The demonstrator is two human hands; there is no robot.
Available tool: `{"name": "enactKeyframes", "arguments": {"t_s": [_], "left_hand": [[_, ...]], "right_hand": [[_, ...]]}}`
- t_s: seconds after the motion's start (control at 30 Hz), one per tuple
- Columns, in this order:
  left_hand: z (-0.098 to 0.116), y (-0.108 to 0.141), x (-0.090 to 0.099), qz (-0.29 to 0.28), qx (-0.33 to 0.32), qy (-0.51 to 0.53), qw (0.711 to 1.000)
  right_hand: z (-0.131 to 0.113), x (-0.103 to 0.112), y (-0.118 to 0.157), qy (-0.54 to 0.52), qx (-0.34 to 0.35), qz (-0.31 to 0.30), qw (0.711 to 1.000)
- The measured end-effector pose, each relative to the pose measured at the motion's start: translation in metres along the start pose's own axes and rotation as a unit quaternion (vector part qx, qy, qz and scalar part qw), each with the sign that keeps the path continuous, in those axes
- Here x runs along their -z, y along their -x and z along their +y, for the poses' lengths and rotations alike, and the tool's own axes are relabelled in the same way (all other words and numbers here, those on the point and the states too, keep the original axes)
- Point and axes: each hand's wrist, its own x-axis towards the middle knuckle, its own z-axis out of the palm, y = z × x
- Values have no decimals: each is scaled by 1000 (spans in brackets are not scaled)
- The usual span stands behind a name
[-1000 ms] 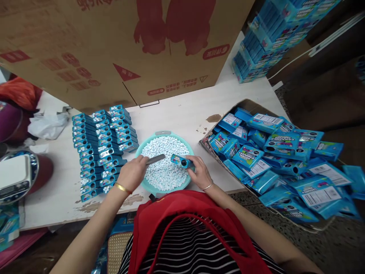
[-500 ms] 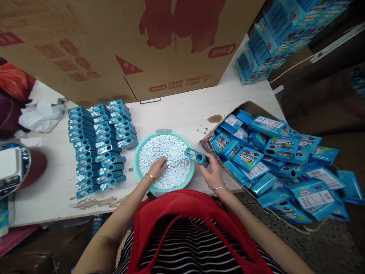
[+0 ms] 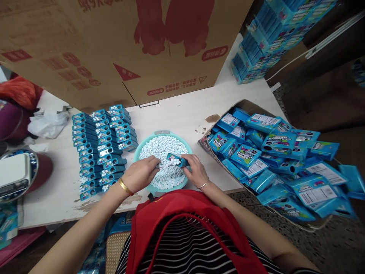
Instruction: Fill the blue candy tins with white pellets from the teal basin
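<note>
Right hand point(image 3: 196, 172) grips a blue box point(image 3: 183, 162), white pellets point(image 3: 172, 162) heaped at its opening.

On the tabletop point(image 3: 176, 114) stands the bowl point(image 3: 162, 132), with the candies point(image 3: 162, 146) in it; at the bowl's left are the rows of packets point(image 3: 107, 146); at its right is the open box point(image 3: 203, 142), holding the loose packets point(image 3: 246, 156) and reaching past the front edge; behind the bowl stands the large carton point(image 3: 176, 64); behind the open box, the stacked trays point(image 3: 256, 49).
</note>
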Motion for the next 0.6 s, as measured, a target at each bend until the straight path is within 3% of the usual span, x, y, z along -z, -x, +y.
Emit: {"name": "enactKeyframes", "arguments": {"t_s": [0.23, 0.33, 0.4, 0.47, 0.6], "left_hand": [[49, -2, 22, -12, 40, -83, 996], [49, 1, 28, -12, 9, -106, 994], [30, 0, 27, 0, 12, -146, 989], [-4, -4, 18, 18, 53, -189, 980], [-80, -25, -28, 20, 143, -175, 974]], "right_hand": [[-1, -6, 2, -12, 6, 3, 1000], [2, -6, 3, -17, 5, 6, 1000], [5, -4, 4, -18, -2, 9, 1000], [8, -2, 5, -21, -11, 14, 1000], [11, 7, 7, -25, -37, 21, 999]]}}
